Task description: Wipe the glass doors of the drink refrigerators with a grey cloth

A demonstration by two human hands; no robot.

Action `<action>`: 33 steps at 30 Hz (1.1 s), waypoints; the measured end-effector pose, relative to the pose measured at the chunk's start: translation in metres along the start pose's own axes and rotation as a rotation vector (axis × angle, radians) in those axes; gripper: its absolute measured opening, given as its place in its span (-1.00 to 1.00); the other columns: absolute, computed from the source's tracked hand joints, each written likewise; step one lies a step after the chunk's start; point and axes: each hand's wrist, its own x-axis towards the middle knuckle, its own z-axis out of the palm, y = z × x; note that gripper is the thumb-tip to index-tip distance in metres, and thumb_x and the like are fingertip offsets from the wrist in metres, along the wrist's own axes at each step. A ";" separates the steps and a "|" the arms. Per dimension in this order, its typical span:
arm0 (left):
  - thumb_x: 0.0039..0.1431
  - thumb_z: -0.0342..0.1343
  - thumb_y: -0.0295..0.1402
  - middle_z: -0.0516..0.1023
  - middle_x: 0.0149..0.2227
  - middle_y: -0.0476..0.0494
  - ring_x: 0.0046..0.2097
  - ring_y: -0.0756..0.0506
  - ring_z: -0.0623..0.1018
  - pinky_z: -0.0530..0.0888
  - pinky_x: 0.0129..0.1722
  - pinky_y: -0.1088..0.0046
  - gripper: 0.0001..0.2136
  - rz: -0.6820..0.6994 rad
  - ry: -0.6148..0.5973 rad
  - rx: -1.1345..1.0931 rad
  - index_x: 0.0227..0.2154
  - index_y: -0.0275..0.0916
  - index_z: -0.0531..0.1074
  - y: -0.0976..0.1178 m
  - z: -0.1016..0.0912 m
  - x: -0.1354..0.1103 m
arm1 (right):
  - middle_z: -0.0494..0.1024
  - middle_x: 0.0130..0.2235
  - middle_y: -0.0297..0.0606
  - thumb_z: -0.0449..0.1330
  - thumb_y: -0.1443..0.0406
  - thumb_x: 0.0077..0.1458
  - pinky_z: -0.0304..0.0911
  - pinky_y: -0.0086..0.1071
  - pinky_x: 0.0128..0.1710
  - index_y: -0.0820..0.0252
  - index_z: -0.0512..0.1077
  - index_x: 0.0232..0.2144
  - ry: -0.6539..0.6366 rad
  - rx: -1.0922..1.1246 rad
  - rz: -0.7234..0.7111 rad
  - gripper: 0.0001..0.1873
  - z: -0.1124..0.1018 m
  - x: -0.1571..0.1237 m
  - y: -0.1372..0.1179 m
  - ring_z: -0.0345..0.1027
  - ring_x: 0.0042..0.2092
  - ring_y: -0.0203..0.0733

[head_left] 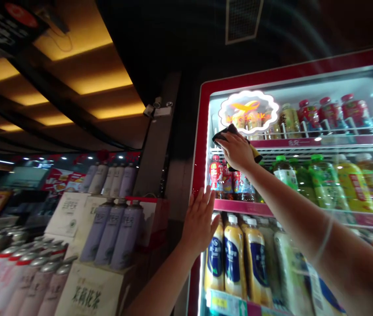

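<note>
My right hand (239, 151) presses a cloth (222, 133), black with a yellow part, against the glass door (334, 180) of a lit drinks fridge. The cloth lies just below a white scalloped sticker (248, 96) with orange print. Lower and to the left, my left hand (201, 219) is open, fingers stretched upward, at the red door frame (198, 153) and the edge of the glass. Whether its palm touches the surface is hard to tell. Behind the glass stand red-capped bottles (215, 171) and yellow bottles with blue labels (234, 259).
Left of the fridge, purple bottles (125, 235) stand on white cartons (89, 289). Several pink and white bottles (35, 281) crowd the lower left. A dark pillar (155, 149) rises beside the fridge, with an emergency light (162, 110) on it.
</note>
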 end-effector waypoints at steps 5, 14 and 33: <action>0.47 -0.21 -0.12 -0.08 0.50 -0.23 0.50 -0.23 -0.05 0.12 0.42 0.02 -0.31 0.011 -0.027 -0.013 0.47 -0.23 -0.39 -0.001 -0.003 -0.004 | 0.40 0.30 -0.22 0.01 0.30 0.34 0.05 0.02 0.35 0.04 0.47 0.18 -0.149 0.038 -0.067 -0.56 0.011 0.018 -0.038 0.21 0.33 0.04; 0.45 -0.20 -0.08 -0.09 0.50 -0.24 0.50 -0.30 -0.15 0.12 0.41 -0.07 -0.28 -0.040 -0.085 0.017 0.47 -0.31 -0.33 0.014 -0.003 -0.008 | 0.39 0.32 -0.36 0.03 0.33 0.32 0.07 -0.05 0.37 -0.09 0.46 0.18 -0.322 0.103 -0.245 -0.54 0.004 0.015 -0.048 0.21 0.34 -0.09; 0.44 -0.18 -0.08 -0.15 0.50 -0.21 0.50 -0.31 -0.13 0.16 0.40 -0.08 -0.28 -0.040 -0.122 0.005 0.47 -0.31 -0.31 0.014 -0.005 -0.008 | 0.34 0.35 -0.29 -0.02 0.27 0.35 0.00 0.03 0.38 -0.04 0.41 0.23 -0.313 0.071 -0.143 -0.53 0.014 0.031 -0.057 0.16 0.37 -0.06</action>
